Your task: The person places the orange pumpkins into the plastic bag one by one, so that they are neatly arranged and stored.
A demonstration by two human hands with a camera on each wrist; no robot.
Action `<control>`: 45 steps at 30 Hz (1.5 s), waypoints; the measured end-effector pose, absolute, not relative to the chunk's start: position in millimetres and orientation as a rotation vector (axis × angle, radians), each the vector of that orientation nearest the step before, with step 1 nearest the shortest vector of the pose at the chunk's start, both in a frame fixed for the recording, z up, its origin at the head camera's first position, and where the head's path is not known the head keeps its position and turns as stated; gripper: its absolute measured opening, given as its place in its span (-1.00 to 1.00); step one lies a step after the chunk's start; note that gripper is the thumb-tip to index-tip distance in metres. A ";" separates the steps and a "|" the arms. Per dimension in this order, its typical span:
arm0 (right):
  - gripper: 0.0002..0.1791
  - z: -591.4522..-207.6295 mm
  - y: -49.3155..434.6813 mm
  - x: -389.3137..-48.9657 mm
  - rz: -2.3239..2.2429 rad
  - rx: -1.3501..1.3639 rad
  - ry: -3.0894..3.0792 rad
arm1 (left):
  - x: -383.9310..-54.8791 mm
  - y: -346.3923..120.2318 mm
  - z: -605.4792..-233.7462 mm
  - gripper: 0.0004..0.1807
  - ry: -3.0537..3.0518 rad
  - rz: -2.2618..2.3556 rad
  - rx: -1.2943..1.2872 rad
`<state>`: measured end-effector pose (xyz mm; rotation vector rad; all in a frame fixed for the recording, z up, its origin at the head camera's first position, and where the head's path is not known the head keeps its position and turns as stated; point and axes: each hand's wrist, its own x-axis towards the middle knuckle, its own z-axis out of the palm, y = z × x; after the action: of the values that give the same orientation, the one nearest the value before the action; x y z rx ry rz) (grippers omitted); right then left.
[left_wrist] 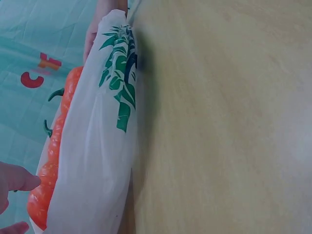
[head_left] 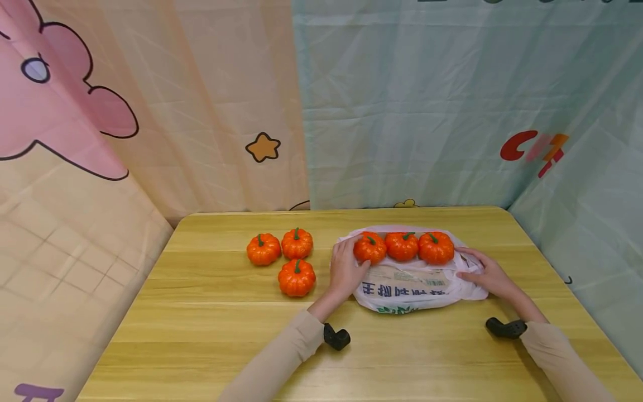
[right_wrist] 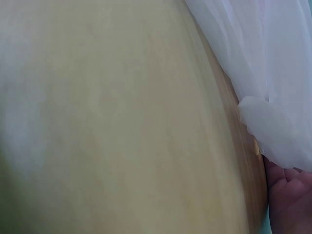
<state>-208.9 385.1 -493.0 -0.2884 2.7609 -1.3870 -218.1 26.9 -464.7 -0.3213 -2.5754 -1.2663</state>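
Observation:
A white plastic bag (head_left: 407,301) with green leaf print and dark lettering lies right of the table's middle. Three small orange pumpkins sit in a row in its opening: a left one (head_left: 370,249), a middle one (head_left: 402,246) and a right one (head_left: 436,248), all with green stems. My left hand (head_left: 346,269) holds the left pumpkin, thumb at its near side and fingers at its far left. At the bag's right end my right hand (head_left: 489,274) grips the plastic edge, with the thumb on the near side. In the right wrist view, white plastic (right_wrist: 273,126) hides most of that hand.
Three more pumpkins stand loose on the wooden table (head_left: 201,335), left of the bag: one at the left (head_left: 263,249), one behind (head_left: 297,243) and one nearer (head_left: 297,277). Printed curtains (head_left: 402,111) hang behind the table and at its sides.

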 end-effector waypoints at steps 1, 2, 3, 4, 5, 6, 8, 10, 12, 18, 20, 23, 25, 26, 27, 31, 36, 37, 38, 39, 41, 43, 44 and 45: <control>-0.29 -493.2 385.1 -209.2 -1.387 -0.288 2.761 | -217.4 25.1 -462.8 -0.37 -2.576 -1.266 -0.331; -0.29 -493.5 385.1 -209.4 -1.388 -0.287 2.760 | -216.5 23.3 -460.8 -0.37 -2.573 -1.277 -0.340; -0.29 -493.6 385.2 -209.5 -1.388 -0.285 2.757 | -215.6 21.3 -458.6 -0.37 -2.571 -1.287 -0.346; -0.28 -493.7 385.1 -209.5 -1.385 -0.283 2.756 | -214.6 19.2 -456.3 -0.37 -2.567 -1.298 -0.352; -0.28 -493.7 385.1 -209.4 -1.381 -0.279 2.756 | -213.4 17.0 -453.9 -0.37 -2.564 -1.310 -0.355; -0.28 -493.7 385.0 -209.4 -1.377 -0.276 2.756 | -212.1 14.6 -451.2 -0.38 -2.560 -1.319 -0.357; -0.27 -493.5 384.9 -209.1 -1.372 -0.271 2.756 | -209.4 9.3 -445.7 -0.39 -2.542 -1.331 -0.364; -0.27 -493.8 385.2 -209.2 -1.369 -0.272 2.760 | -206.9 3.4 -440.3 -0.39 -2.516 -1.333 -0.374; -0.28 -494.3 385.5 -209.3 -1.369 -0.275 2.765 | -205.1 -3.3 -435.4 -0.40 -2.481 -1.344 -0.385; -0.30 -497.2 386.7 -208.7 -1.390 -0.296 2.776 | -203.3 -26.1 -425.4 -0.41 -2.409 -1.349 -0.401; -0.31 -498.0 386.3 -208.5 -1.387 -0.278 2.786 | -203.6 -34.2 -423.8 -0.41 -2.390 -1.334 -0.394; -0.31 -497.4 385.5 -207.9 -1.382 -0.278 2.787 | -204.4 -46.6 -423.5 -0.40 -2.356 -1.317 -0.379; -0.30 -496.0 384.7 -207.2 -1.376 -0.279 2.786 | -204.8 -55.2 -423.8 -0.41 -2.336 -1.306 -0.368; -0.30 -495.3 384.4 -207.0 -1.375 -0.283 2.786 | -204.9 -59.6 -423.9 -0.41 -2.328 -1.300 -0.361; -0.29 -494.6 384.3 -206.8 -1.375 -0.294 2.778 | -205.1 -64.0 -424.4 -0.42 -2.325 -1.290 -0.352; -0.29 -493.0 383.8 -207.0 -1.362 -0.286 2.779 | -205.0 -82.0 -424.6 -0.43 -2.309 -1.261 -0.311; -0.29 -493.2 384.2 -207.6 -1.374 -0.288 2.782 | -207.0 -105.2 -428.1 -0.45 -2.272 -1.232 -0.275; -0.29 -493.0 384.0 -207.5 -1.377 -0.284 2.780 | -207.7 -110.0 -429.5 -0.45 -2.266 -1.227 -0.265; -0.30 -493.2 383.9 -207.6 -1.378 -0.283 2.782 | -208.6 -114.8 -431.0 -0.45 -2.258 -1.221 -0.260; -0.30 -493.2 383.8 -207.7 -1.381 -0.286 2.781 | -209.3 -119.6 -432.6 -0.45 -2.248 -1.221 -0.251; -0.30 -493.4 383.5 -207.8 -1.381 -0.286 2.784 | -210.4 -129.1 -435.8 -0.44 -2.237 -1.226 -0.229; -0.30 -493.7 383.5 -208.1 -1.383 -0.290 2.784 | -211.5 -138.6 -439.6 -0.44 -2.231 -1.229 -0.200; -0.30 -494.0 383.6 -208.3 -1.384 -0.296 2.786 | -211.7 -143.1 -441.4 -0.44 -2.225 -1.234 -0.188; -0.30 -494.1 383.7 -208.4 -1.386 -0.304 2.785 | -211.8 -147.5 -443.2 -0.44 -2.219 -1.242 -0.175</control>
<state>-208.4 383.7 -494.1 -0.3041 2.7846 -1.3864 -211.8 -147.5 -443.2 -0.1745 -2.2190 -1.2416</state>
